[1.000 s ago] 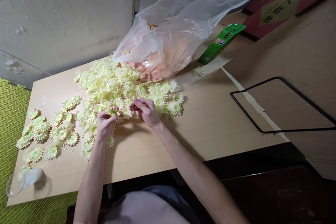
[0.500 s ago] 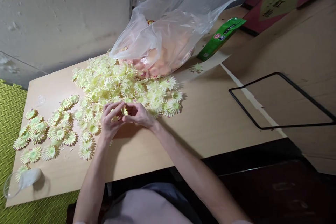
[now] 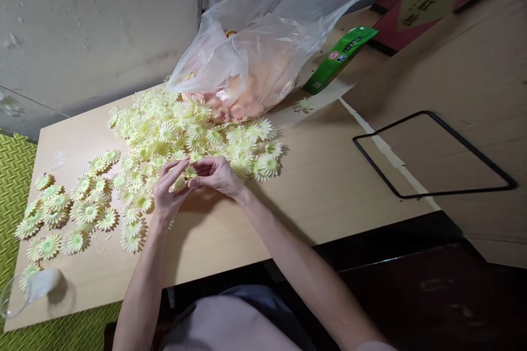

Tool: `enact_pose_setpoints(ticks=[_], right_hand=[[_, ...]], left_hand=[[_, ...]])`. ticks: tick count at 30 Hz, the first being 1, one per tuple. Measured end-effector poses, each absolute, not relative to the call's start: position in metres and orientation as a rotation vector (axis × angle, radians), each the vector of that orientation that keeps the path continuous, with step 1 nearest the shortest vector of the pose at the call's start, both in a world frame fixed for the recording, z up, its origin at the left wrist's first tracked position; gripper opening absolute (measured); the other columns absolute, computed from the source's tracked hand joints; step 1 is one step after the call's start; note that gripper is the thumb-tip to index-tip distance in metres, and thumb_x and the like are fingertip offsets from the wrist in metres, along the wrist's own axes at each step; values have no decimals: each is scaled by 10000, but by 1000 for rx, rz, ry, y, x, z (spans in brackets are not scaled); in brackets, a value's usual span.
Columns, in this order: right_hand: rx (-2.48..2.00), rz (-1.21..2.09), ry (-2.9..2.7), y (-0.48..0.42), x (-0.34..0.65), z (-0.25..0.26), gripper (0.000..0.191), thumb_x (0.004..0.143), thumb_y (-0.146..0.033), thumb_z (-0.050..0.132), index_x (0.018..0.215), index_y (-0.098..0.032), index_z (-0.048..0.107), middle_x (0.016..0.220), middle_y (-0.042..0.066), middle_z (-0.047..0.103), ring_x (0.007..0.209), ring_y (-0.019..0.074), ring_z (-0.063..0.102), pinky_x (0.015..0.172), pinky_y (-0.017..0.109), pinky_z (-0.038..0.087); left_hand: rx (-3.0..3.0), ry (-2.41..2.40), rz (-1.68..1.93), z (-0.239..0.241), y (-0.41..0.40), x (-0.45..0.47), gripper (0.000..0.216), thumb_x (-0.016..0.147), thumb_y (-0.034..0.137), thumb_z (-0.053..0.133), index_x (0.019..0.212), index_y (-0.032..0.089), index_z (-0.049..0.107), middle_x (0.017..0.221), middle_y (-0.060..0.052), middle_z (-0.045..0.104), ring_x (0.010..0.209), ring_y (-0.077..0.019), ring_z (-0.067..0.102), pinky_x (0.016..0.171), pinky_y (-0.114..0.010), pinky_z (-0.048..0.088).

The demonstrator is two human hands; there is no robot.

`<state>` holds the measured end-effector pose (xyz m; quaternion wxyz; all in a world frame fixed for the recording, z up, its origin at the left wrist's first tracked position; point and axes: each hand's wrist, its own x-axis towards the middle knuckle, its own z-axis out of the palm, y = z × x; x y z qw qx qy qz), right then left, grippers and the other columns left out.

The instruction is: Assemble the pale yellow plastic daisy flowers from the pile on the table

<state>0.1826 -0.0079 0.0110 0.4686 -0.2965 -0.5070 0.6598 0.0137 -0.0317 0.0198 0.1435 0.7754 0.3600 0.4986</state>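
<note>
Left hand (image 3: 165, 191) and right hand (image 3: 222, 177) narrowly pinch 1 flower (image 3: 190, 171) between them; the pile (image 3: 167, 131) lies at 11 o'clock. Light, even pressure should keep that flower uncreased.

Torso: plain top (image 3: 222, 324), pale greyish lilac, smooth cloth, rounded outline at near edge; left part in shadow, greyer. Beyond it, toward the right, a curved band of dark blue-grey cloth (image 3: 263, 297); which garment, cannot tell. Right sleeve (image 3: 374, 346): only a pale edge shows, near right. Left forearm (image 3: 142, 279) and right forearm (image 3: 288, 249) bare, tapering to bare wrists. Left hand (image 3: 168, 191), right hand (image 3: 220, 180): bare.
</note>
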Motion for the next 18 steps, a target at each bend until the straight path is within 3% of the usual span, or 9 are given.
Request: enact_pose_setpoints(ticks=[4, 8, 11, 18], right_hand=[[-663, 1775, -1329, -6, 183, 13, 602, 562, -443, 881, 1044, -128, 702, 877, 40, 700, 839, 173, 678, 760, 285, 563], [-645, 1818, -1317, -8, 183, 17, 670, 607, -405, 869, 1189, -159, 647, 1067, 77, 714, 1003, 200, 680, 896, 319, 544], [-667, 1794, -1320, -9, 185, 20, 565, 607, -341, 877, 1101, -153, 677, 974, 56, 732, 910, 183, 700, 855, 311, 557], [-690, 1727, -1212, -7, 188, 20, 408, 656, -352, 844, 985, -137, 731, 830, 40, 738, 764, 157, 705, 724, 276, 579]], left_hand=[[2355, 1078, 1480, 17, -34, 15, 451, 821, 146, 693, 1260, 227, 636, 1092, -90, 732, 1047, -216, 621, 785, -336, 573], [2442, 1028, 1474, 15, -34, 14, 390, 825, 63, 640, 1165, 249, 684, 1023, -53, 755, 1086, -231, 618, 896, -422, 548], [2463, 975, 1428, 17, -33, 15, 415, 829, 69, 644, 1201, 253, 666, 1108, -67, 740, 1136, -240, 612, 913, -432, 556], [2464, 1044, 1520, 16, -25, 11, 761, 767, 187, 761, 1449, 252, 429, 1346, -115, 611, 1242, -264, 572, 993, -430, 545]])
